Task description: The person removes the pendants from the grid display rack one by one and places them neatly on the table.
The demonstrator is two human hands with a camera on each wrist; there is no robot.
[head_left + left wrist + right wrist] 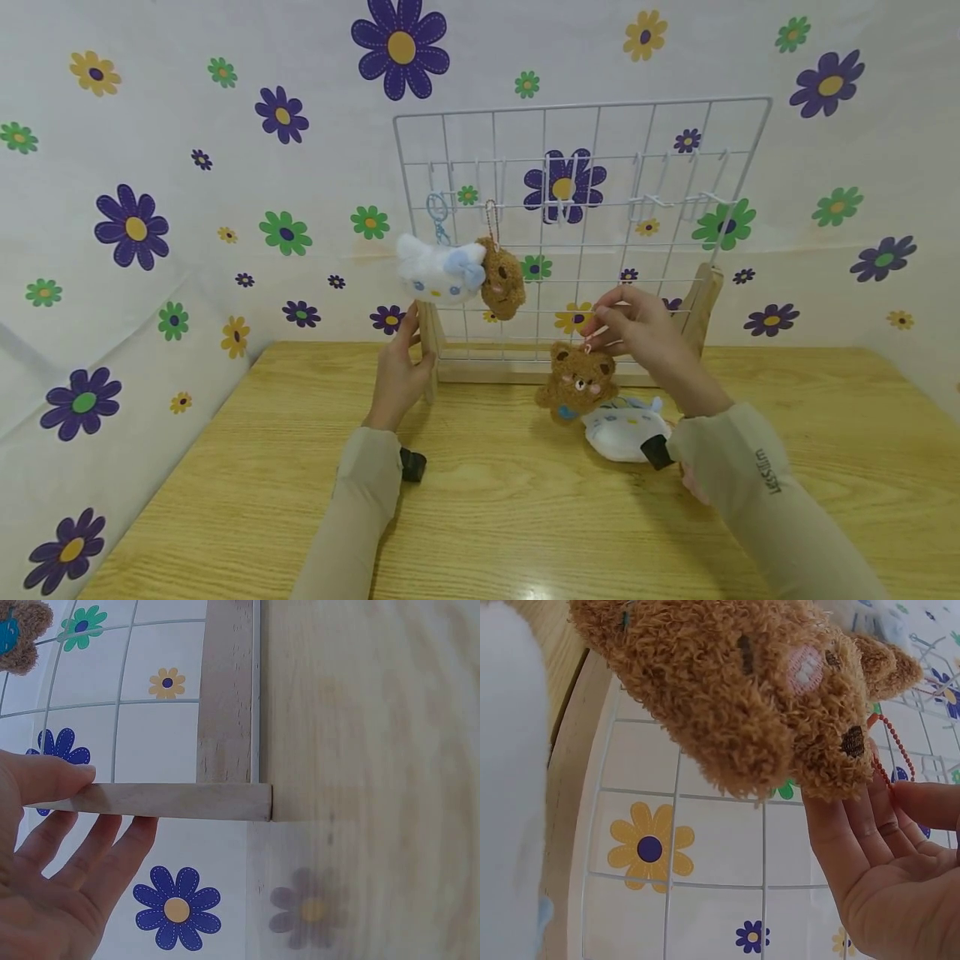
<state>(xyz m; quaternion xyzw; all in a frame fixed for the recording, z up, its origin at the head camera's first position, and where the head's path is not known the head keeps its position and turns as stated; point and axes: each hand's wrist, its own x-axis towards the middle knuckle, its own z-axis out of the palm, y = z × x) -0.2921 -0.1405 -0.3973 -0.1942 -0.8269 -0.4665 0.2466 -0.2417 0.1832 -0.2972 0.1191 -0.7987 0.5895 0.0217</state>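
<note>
My left hand (pixel 400 371) grips the wooden side post of the white wire grid rack (pixel 517 360); in the left wrist view the thumb lies on one face of the post (pixel 180 801) and the fingers on the other. With my right hand (pixel 637 329) I pinch the red bead chain (pixel 907 754) of a brown plush bear keychain (pixel 579 375), which hangs in front of the rack's lower right part. A white plush cat keychain (pixel 438 271) and another brown plush bear (pixel 502 279) hang from hooks on the rack's left side.
Under the held bear, a white plush cat (pixel 626 429) lies on the wooden table (pixel 480 500), and a pink item (pixel 696 485) shows partly behind the right sleeve. Bare white hooks (pixel 652 200) stick out along the rack's middle and right. A flowered cloth (pixel 300 167) hangs behind.
</note>
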